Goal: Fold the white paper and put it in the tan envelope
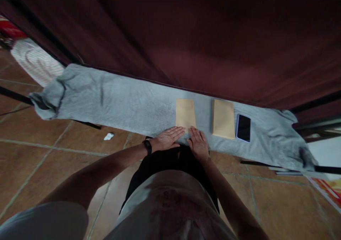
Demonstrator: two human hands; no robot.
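My left hand lies flat with its fingers stretched out on the grey cloth, its fingertips at the near edge of a tan envelope. A dark band is on that wrist. My right hand also rests flat and open on the cloth, its fingertips just below the same envelope's near right corner. Neither hand holds anything. A second, thicker tan envelope or stack lies to the right, and a dark phone lies face up beside it.
The grey cloth covers a long narrow surface on a dark frame. Dark red fabric hangs behind it. A scrap of white paper lies on the brown tiled floor. Striped cloth sits at far left.
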